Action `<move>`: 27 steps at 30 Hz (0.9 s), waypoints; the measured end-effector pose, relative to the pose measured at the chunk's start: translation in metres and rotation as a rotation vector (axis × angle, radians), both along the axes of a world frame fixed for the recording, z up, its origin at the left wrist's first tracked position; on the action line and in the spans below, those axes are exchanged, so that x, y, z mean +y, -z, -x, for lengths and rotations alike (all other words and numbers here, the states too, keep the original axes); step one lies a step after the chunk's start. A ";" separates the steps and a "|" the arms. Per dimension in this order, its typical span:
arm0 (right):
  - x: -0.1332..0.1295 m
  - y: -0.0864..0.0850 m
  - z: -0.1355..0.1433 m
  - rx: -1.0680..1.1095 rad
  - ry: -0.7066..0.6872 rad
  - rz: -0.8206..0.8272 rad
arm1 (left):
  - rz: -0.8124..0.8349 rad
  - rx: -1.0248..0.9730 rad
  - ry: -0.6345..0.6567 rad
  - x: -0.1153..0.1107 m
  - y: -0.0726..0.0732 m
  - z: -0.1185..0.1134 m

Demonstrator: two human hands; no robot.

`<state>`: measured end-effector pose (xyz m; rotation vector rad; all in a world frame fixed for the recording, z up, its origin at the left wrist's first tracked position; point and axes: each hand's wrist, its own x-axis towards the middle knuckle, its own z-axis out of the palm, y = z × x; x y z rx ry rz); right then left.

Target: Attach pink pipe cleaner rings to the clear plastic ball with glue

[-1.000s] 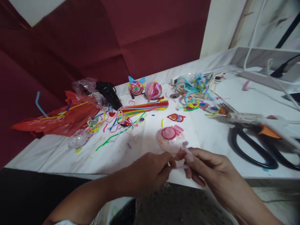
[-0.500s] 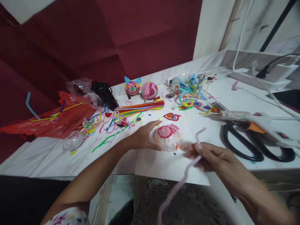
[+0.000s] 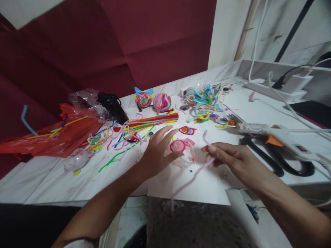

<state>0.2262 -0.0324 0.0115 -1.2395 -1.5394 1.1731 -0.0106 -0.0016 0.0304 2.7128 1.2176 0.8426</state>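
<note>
Pale pink pipe cleaner held beside a clear plastic ball on a white table.

The pale pink pipe cleaner (image 3: 197,172) was pinched in the right hand (image 3: 230,160), its blurred tail seemingly trailing past the white table (image 3: 232,182) edge. The left hand (image 3: 157,153) was spread, fingers unclenched, against the clear plastic ball (image 3: 182,151), beside scissors (image 3: 279,163).

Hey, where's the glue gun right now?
In the head view the glue gun lies on the table's right side, across the black scissors, just beyond the right hand holding the pale pink pipe cleaner.
</note>
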 end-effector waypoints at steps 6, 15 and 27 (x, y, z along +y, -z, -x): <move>-0.022 -0.025 0.003 -0.146 -0.161 -0.177 | -0.608 0.314 0.304 -0.012 -0.045 -0.029; -0.039 -0.023 -0.007 -0.073 -0.241 -0.118 | -0.437 0.405 0.420 -0.023 -0.050 -0.026; -0.049 -0.009 -0.025 -0.193 -0.378 0.011 | -0.384 0.170 0.285 -0.031 -0.036 -0.006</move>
